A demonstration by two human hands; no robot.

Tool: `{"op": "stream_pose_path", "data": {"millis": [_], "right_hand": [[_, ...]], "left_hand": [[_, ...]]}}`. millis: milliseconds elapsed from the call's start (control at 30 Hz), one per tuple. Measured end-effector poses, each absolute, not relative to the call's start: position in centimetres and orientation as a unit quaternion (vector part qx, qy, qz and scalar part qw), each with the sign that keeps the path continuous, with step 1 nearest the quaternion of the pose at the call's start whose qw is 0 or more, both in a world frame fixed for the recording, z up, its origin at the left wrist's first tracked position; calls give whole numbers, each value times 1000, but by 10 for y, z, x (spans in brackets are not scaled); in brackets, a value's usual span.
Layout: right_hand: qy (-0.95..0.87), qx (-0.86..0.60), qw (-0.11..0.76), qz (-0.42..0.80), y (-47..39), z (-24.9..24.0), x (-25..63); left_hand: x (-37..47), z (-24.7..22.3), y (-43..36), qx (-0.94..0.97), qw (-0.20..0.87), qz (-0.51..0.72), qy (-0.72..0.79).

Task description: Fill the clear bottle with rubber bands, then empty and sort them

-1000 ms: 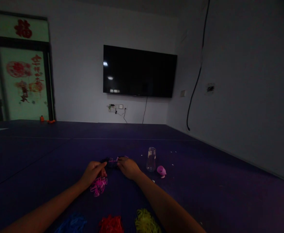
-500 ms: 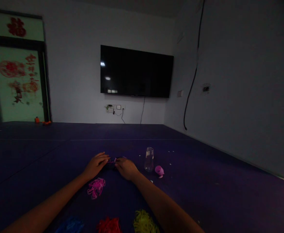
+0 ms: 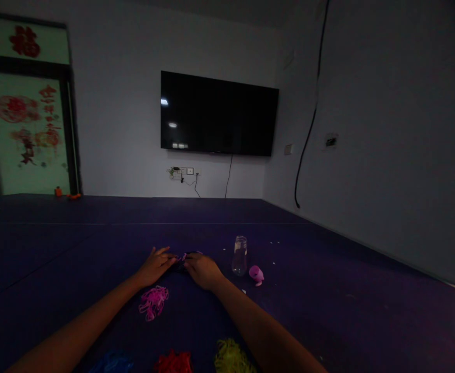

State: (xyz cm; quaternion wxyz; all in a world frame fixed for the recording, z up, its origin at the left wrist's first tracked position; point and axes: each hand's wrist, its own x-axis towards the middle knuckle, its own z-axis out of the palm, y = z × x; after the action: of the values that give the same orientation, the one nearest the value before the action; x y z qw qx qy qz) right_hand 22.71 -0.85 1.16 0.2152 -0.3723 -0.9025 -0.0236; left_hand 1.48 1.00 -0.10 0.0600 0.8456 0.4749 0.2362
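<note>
Both hands rest close together at the middle of the dark purple table. My left hand (image 3: 155, 266) has its fingers apart, its fingertips touching the left side of a dark pile with pink strands (image 3: 180, 263). My right hand (image 3: 202, 270) lies over the right side of that pile with its fingers bent, and what is under them is hidden. Nearer me, below my left hand, is a loose heap of pink bands (image 3: 154, 302). To the right of my right hand stands a clear bottle (image 3: 240, 256), with a pink cap (image 3: 256, 274) beside it.
Blue bands (image 3: 113, 362), red bands (image 3: 173, 361) and yellow bands (image 3: 233, 356) lie at the near edge of view. Small white scraps (image 3: 274, 263) are scattered right of the bottle. Orange objects (image 3: 74, 196) sit at the far left edge of the purple table (image 3: 328, 311).
The fingers of my left hand have spread a little and shifted slightly over the dark pile. My right hand has hardly moved.
</note>
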Motion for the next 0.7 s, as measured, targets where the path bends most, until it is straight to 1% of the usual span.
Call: {"op": "stream_pose_path", "data": {"millis": [433, 700], "right_hand": [[-908, -362, 211, -34, -8, 11, 226], [-905, -367, 216, -26, -8, 11, 227]], "left_hand": [[14, -3, 15, 862, 48, 219, 454], [15, 3, 10, 850, 83, 276, 442]]}}
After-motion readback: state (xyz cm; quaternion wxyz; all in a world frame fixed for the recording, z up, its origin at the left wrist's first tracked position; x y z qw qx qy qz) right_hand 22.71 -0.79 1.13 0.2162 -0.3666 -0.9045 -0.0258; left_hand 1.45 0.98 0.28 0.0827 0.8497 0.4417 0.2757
